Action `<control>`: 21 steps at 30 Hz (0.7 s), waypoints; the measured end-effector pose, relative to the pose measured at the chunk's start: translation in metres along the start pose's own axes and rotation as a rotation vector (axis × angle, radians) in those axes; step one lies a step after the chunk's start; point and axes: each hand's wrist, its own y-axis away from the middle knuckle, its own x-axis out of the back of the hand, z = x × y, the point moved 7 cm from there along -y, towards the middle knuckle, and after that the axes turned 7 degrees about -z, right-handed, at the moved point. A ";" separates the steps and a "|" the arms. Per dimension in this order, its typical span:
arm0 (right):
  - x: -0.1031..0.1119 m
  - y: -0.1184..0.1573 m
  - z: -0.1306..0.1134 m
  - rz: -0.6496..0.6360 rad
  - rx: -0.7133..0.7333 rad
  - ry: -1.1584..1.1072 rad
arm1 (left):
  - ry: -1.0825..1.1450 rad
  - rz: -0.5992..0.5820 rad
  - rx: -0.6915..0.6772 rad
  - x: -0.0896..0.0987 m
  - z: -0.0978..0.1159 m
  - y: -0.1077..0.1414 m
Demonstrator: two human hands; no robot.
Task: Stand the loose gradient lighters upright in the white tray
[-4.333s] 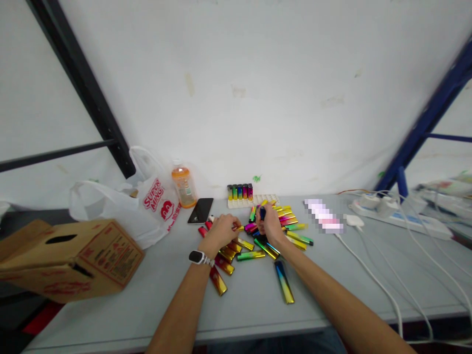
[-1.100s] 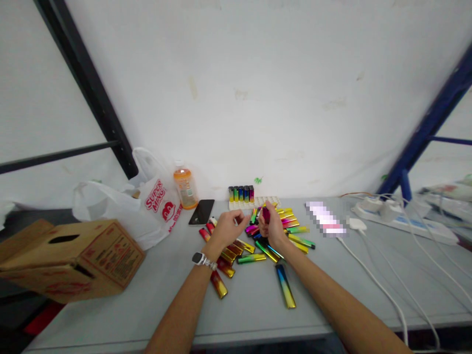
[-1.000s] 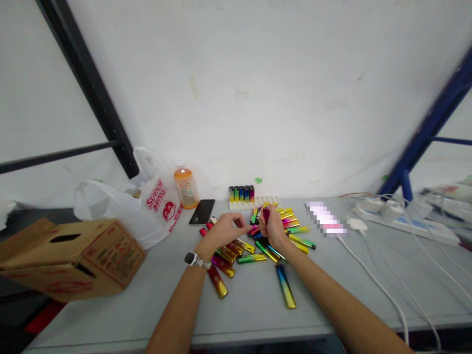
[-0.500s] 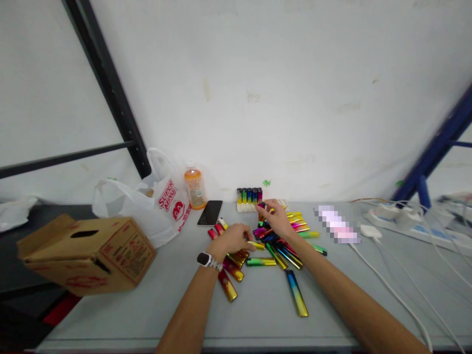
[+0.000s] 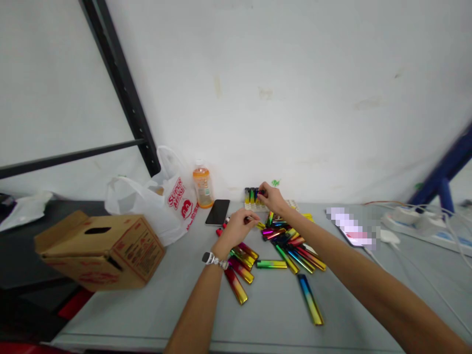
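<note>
The right hand (image 5: pixel 272 197) pinches a lighter (image 5: pixel 262 193) at the upright row (image 5: pixel 252 195) on the pale tray (image 5: pixel 251 208); seating it seems the step, needing alignment before release. The left hand's (image 5: pixel 239 227) grip, near loose lighters (image 5: pixel 272 264), is unclear.

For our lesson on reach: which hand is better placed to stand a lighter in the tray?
Probably the right hand: it is at the tray, by standing lighters; the left hand is near loose lighters.
</note>
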 end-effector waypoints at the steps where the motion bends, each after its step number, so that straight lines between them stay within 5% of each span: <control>1: -0.003 -0.002 0.002 -0.019 0.000 0.013 | 0.055 0.029 0.014 0.000 -0.004 -0.001; 11: -0.008 -0.008 0.001 -0.083 -0.030 0.188 | 0.577 0.339 0.100 0.002 -0.028 -0.006; 21: 0.005 0.009 -0.018 -0.050 -0.017 0.400 | 0.687 0.379 0.023 -0.019 -0.013 -0.004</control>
